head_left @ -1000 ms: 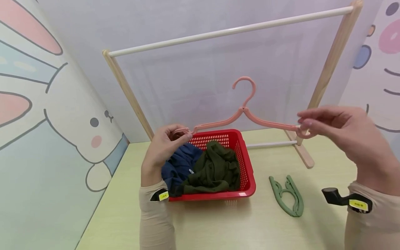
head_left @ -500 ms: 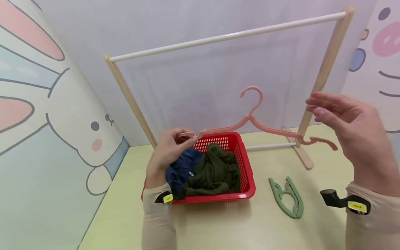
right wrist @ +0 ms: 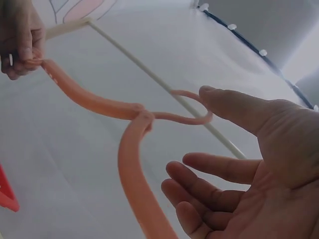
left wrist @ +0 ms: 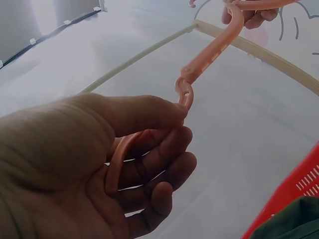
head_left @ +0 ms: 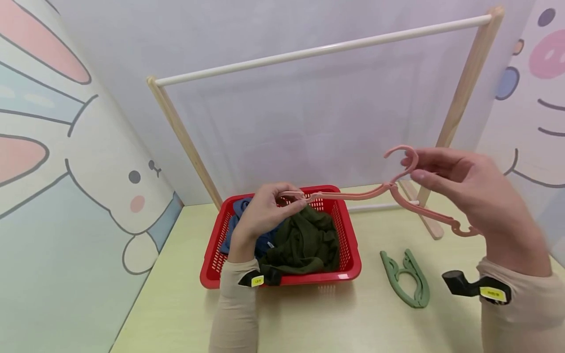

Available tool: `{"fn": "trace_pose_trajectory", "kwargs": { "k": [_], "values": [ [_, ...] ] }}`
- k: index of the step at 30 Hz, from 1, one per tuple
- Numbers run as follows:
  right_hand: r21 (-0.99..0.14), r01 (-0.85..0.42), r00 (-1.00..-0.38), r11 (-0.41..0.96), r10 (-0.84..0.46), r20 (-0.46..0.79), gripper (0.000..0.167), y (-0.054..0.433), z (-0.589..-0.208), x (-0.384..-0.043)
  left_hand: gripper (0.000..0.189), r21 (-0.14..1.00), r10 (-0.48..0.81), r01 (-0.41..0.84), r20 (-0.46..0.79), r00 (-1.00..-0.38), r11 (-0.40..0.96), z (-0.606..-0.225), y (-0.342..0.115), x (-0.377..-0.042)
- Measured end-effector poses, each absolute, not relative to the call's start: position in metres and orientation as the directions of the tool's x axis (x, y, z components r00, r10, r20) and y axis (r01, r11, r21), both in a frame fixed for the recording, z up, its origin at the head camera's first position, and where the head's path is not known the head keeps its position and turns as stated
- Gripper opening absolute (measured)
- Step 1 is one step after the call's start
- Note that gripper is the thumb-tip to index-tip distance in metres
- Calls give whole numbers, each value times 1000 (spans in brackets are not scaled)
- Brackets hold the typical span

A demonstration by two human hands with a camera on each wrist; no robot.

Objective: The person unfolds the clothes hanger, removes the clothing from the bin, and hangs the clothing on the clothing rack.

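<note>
A pink plastic clothes hanger (head_left: 353,196), its arms unfolded, is held up in the air over the right part of the red basket. My left hand (head_left: 267,211) pinches one end of it between thumb and fingers, and in the left wrist view the curved tip (left wrist: 114,169) lies across that palm. The hanger slants down toward the right. My right hand (head_left: 476,191) is beside the hook; its thumb and fingers are spread apart in the right wrist view, with the hook (right wrist: 204,117) close to the thumb. Part of the hanger's far arm passes below my right hand.
The red basket (head_left: 309,279) on the table holds a dark green garment (head_left: 304,240) and a blue garment (head_left: 238,220). A folded green hanger (head_left: 424,289) lies right of it. Behind stands a rack with a white bar (head_left: 326,49) and wooden posts (head_left: 470,78).
My right hand has come away from the hanger's right end and moved beside its hook. My left hand has shifted right with the hanger, which now tilts and sits lower.
</note>
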State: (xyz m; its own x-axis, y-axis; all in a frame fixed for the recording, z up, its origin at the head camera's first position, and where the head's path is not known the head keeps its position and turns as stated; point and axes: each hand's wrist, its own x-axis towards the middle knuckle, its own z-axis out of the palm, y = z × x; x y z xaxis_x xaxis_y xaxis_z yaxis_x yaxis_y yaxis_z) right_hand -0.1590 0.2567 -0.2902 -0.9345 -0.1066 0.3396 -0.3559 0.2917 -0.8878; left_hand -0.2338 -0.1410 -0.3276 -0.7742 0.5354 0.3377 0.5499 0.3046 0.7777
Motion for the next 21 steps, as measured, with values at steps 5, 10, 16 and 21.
{"fn": "trace_pose_trajectory", "kwargs": {
  "k": [5,10,16,21],
  "values": [
    [-875,-292,-956,386,-108,272,26,242,-292,-163,13,790,529,534,327,-783,303,-328,-139,-233],
    [-880,-235,-972,412,-107,210,24,237,-294,-164,16,782,521,534,325,-789,321,-326,-136,-232],
    [-864,-258,-966,433,-131,222,21,236,-297,-163,15,782,524,532,319,-789,324,-325,-135,-232],
    [-857,-271,-963,439,-129,238,20,235,-298,-162,14,780,526,535,321,-788,324,-325,-136,-232]
  ]
}}
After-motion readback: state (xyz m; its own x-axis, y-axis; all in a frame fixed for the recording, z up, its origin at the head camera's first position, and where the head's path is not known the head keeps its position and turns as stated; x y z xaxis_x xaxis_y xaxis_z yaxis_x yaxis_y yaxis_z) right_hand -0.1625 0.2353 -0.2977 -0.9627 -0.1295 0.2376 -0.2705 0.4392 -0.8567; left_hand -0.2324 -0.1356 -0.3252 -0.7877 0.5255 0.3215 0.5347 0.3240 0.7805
